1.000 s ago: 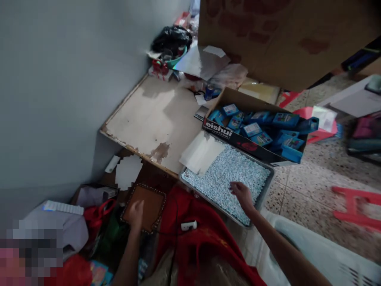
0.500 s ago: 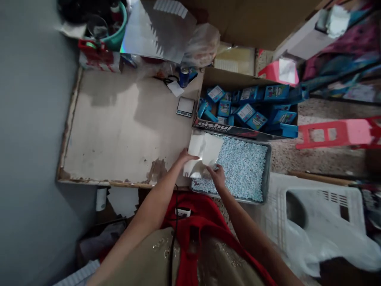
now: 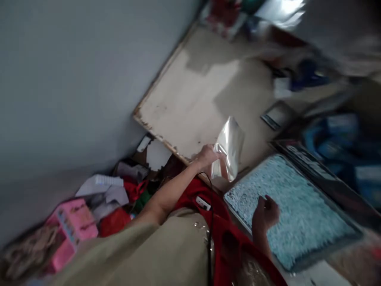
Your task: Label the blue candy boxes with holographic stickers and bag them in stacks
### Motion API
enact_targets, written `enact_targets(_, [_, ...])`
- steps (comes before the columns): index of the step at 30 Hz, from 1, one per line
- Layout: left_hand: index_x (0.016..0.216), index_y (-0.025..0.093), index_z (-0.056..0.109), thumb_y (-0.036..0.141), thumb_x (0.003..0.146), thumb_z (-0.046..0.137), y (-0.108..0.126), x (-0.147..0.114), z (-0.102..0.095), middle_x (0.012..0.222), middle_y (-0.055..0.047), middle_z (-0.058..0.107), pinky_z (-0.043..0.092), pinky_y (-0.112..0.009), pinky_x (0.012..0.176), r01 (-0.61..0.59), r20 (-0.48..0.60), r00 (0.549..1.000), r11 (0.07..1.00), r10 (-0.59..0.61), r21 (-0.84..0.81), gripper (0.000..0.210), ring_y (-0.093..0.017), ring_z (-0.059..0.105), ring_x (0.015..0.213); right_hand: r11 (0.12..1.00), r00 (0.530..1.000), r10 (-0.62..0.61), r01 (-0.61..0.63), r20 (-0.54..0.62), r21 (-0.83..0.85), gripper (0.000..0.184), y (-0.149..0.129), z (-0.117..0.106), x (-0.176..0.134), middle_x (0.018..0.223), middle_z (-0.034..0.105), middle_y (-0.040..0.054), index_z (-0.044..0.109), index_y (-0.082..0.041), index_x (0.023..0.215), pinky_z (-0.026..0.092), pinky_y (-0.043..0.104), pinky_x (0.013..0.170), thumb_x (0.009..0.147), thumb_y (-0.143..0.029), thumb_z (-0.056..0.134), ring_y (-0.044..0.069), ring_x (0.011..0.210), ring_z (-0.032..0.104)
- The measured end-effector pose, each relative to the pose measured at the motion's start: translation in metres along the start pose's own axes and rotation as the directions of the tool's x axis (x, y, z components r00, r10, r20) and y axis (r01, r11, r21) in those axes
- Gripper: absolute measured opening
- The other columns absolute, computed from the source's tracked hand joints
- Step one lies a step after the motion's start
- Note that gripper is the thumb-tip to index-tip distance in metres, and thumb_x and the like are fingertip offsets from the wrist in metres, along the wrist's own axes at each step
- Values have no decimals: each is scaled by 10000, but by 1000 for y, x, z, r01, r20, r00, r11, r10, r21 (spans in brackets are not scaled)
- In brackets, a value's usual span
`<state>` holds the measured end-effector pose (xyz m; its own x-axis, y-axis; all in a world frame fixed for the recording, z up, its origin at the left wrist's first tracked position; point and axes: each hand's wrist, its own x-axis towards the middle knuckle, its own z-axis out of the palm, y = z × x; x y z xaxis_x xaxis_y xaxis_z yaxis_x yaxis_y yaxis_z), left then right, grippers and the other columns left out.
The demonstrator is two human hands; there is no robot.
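Observation:
My left hand [image 3: 208,157] is closed on the lower left edge of a shiny, pale plastic pouch [image 3: 233,145], held up over the front edge of the table. The film is creased and catches the light. Over the near part of a shallow tray [image 3: 241,224] hovers my right hand [image 3: 266,213], fingers curled in. Whether anything is between them is hidden by blur. Small light-blue pellets [image 3: 300,210] fill the tray.
The worn wooden table [image 3: 187,107] carries a small scale [image 3: 278,115] on its right. An open cardboard box [image 3: 315,161] of blue packs [image 3: 342,131] stands beyond the tray. Left of me, a pink box [image 3: 79,220] and cloths lie below the wall [image 3: 74,79].
The view has swung left. My right hand has let go of the pouch and come away from it. My left hand has carried the pouch leftward, away from above the tray.

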<state>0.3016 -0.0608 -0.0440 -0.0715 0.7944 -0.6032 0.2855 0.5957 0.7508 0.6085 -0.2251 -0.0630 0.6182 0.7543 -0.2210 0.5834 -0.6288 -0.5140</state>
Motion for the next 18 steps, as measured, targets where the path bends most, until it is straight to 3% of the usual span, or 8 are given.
enact_targets(1, [751,134,769,377,650,900,-11,-16,-23,735,-42,741,522,-257,696,-8,-109,994,998,1,-65,294,-181,686,744,990,989,-138,139,53,-12,618,-5,1,2,887,679,101,759,-133,1111,475,386,779,907,-689,579,233,769,586])
enact_targets(3, [750,128,767,410,672,884,-42,-59,-70,745,-53,744,524,-259,683,-25,-357,933,981,-47,-194,315,-180,685,728,927,905,-371,375,209,21,594,-23,8,4,888,698,105,771,-146,1066,480,374,761,937,-693,579,218,736,593])
enact_targets(5, [790,121,772,436,680,873,-87,-111,-112,787,-69,758,534,-268,674,-4,-587,790,955,-179,-297,349,-189,691,730,843,772,-527,528,356,103,606,-47,18,0,892,712,107,767,-142,1069,485,355,739,960,-703,565,204,715,601])
enact_targets(7, [839,118,770,437,678,870,-143,-162,-148,837,-82,770,542,-278,687,73,-742,592,938,-313,-337,370,-207,704,769,770,645,-617,615,452,173,594,-70,33,-9,916,728,112,765,-143,1076,495,343,738,978,-691,559,202,734,624])
enact_targets(10, [836,127,742,390,670,878,-228,-215,-186,847,-103,770,545,-297,734,374,-786,368,853,-497,-364,339,-246,721,854,703,518,-670,672,531,232,533,-99,63,-29,951,740,112,759,-156,1097,514,335,764,1007,-637,548,206,783,655])
enact_targets(11, [821,134,729,374,666,881,-252,-223,-195,835,-107,763,546,-313,755,477,-767,321,795,-555,-376,325,-264,723,884,686,481,-678,686,557,243,510,-107,74,-37,949,736,105,755,-162,1106,520,336,773,1015,-617,543,206,794,658])
enact_targets(13, [794,139,706,314,646,888,-294,-225,-208,823,-124,753,546,-354,804,584,-728,268,707,-631,-398,293,-304,728,938,653,396,-677,712,621,257,469,-122,99,-52,956,722,91,739,-174,1144,532,342,790,1028,-576,528,209,818,659])
enact_targets(18, [766,135,680,284,633,898,-367,-186,-219,813,-159,744,555,-401,835,616,-637,260,633,-726,-469,296,-345,735,970,570,144,-629,754,764,327,379,-152,152,-72,1132,691,110,688,-212,1260,565,377,845,1046,-465,503,211,881,661])
